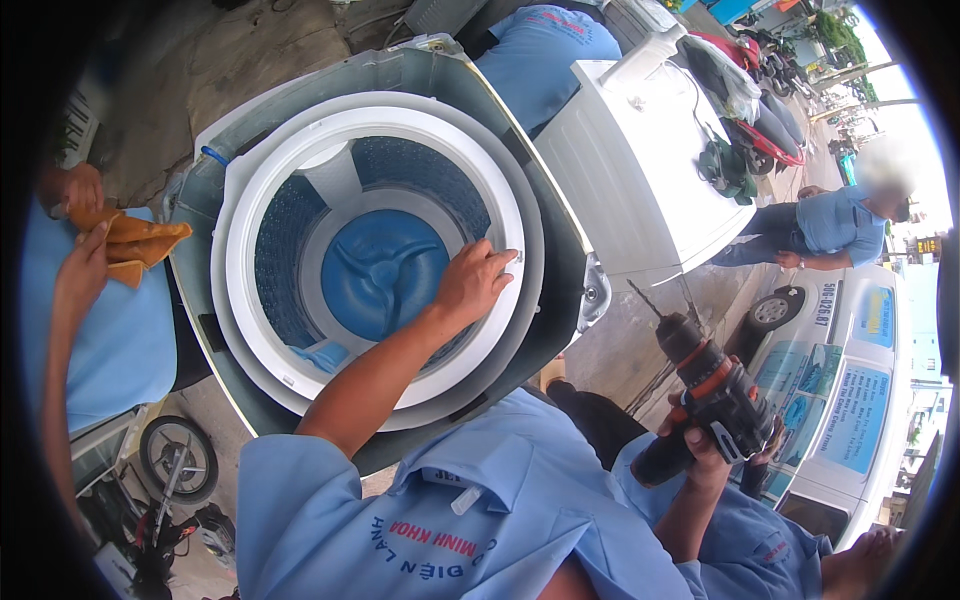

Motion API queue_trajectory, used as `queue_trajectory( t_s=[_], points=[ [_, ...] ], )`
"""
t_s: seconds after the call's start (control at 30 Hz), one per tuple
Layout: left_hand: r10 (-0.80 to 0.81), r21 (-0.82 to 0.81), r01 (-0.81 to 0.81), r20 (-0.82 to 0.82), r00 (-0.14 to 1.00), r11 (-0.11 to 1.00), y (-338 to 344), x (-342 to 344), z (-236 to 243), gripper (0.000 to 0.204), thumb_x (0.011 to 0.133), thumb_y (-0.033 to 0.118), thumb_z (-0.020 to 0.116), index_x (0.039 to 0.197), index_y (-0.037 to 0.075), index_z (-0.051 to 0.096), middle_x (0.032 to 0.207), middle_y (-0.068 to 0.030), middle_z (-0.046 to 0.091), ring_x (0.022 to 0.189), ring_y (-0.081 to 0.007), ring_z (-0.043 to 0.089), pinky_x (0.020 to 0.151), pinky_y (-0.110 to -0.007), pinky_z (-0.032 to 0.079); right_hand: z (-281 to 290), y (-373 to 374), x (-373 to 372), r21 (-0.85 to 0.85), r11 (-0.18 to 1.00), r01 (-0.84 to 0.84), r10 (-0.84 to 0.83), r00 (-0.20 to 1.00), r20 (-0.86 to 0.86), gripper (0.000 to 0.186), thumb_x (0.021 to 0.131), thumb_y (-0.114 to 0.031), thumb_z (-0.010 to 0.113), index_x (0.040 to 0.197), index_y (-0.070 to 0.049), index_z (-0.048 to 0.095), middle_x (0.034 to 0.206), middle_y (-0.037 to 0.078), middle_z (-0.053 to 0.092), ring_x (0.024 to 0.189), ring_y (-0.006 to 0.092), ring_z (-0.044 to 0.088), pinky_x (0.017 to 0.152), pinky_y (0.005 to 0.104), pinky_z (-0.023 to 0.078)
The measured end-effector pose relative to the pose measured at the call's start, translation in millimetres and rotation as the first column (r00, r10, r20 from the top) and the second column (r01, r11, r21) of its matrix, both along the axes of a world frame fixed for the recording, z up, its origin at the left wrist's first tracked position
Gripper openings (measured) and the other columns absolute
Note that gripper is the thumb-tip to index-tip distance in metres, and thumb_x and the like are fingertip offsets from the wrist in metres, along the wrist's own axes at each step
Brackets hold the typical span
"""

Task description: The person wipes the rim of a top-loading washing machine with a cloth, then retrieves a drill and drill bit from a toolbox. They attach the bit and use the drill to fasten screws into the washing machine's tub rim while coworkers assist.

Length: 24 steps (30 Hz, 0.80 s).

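The open top-load washing machine [232, 128] has a white tub ring [262, 190] and a blue agitator plate [385, 272] inside. My left hand [474, 282] reaches across the tub to the ring's right side. Its fingers are bent together against the rim, and whatever they pinch is too small or hidden to name. To the right, my right hand [704, 452] is closed on a black and orange cordless drill [712, 378], with its long bit pointing up and left. The drill is clear of the washer, and its body hides part of my fingers.
A co-worker's hands [85, 250] hold tan work gloves [135, 238] at the left. Another co-worker [700, 530] stands close on the right. Beyond are a white appliance panel [640, 190], a bent-over person [545, 60], a van [850, 400] and a motorbike wheel [178, 458].
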<state>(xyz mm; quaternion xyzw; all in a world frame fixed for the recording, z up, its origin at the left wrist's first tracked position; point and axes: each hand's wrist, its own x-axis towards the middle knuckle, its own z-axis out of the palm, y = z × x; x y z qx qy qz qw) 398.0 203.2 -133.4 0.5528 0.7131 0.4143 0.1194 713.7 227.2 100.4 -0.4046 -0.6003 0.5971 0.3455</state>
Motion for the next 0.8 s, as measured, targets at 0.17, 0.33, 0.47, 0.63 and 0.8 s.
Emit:
queue_trajectory(
  t_s=[0.17,0.33,0.47,0.63,0.8],
  points=[
    [-0.211,-0.052,0.206,-0.135,0.968,0.977,40.3,-22.0,-8.5,0.029,0.082,0.019,0.076,0.111,0.012,0.075,0.09,-0.0084,0.061,0.09,-0.0281,0.062,0.081,-0.041,0.054,-13.8,-6.2,24.4,-0.015,0.999,0.048,-0.047,0.995,0.083,0.075,0.074,-0.027,0.085,0.133,0.002,0.049,0.105,0.019,0.067,0.074,0.0243,0.068,0.064,0.0346,0.057],
    [-0.39,-0.082,0.381,-0.19,0.901,0.921,59.0,-34.2,-7.0,0.019,0.082,0.019,0.075,0.1,0.01,0.076,0.086,-0.0081,0.06,0.089,-0.0273,0.062,0.081,-0.041,0.054,-16.8,-13.0,22.3,-0.04,0.994,0.104,-0.102,0.993,0.054,0.084,0.074,-0.024,0.087,0.142,-0.002,0.042,0.104,0.017,0.068,0.074,0.0217,0.068,0.065,0.034,0.057],
    [-0.43,-0.02,0.433,-0.166,0.888,0.901,67.8,-37.2,-10.0,0.016,0.087,0.022,0.071,0.093,0.007,0.074,0.082,-0.0062,0.06,0.086,-0.0264,0.062,0.077,-0.039,0.052,-20.5,-11.3,21.3,-0.037,0.993,0.111,-0.11,0.994,0.01,0.098,0.074,-0.018,0.089,0.152,-0.006,0.031,0.101,0.016,0.068,0.077,0.0199,0.068,0.067,0.0341,0.059],
    [-0.203,-0.157,0.254,0.283,0.937,0.954,72.6,-43.4,8.8,0.021,0.096,0.024,0.065,0.095,0.004,0.068,0.084,-0.0079,0.067,0.076,-0.021,0.064,0.071,-0.035,0.053,-22.5,-10.1,24.2,-0.018,0.995,0.097,-0.096,0.994,0.055,0.099,0.074,-0.017,0.089,0.152,-0.005,0.029,0.102,0.015,0.068,0.078,0.0199,0.069,0.069,0.0342,0.059],
    [-0.041,-0.015,0.071,0.697,0.716,0.997,80.2,-38.5,38.0,0.023,0.1,0.024,0.063,0.101,0.002,0.067,0.086,-0.003,0.069,0.078,-0.0095,0.064,0.069,-0.024,0.052,-23.5,-6.0,22.4,-0.018,0.994,0.106,-0.106,0.994,0.034,0.098,0.074,-0.016,0.089,0.152,-0.006,0.03,0.103,0.014,0.068,0.079,0.0199,0.069,0.07,0.0345,0.059]
  ],
)
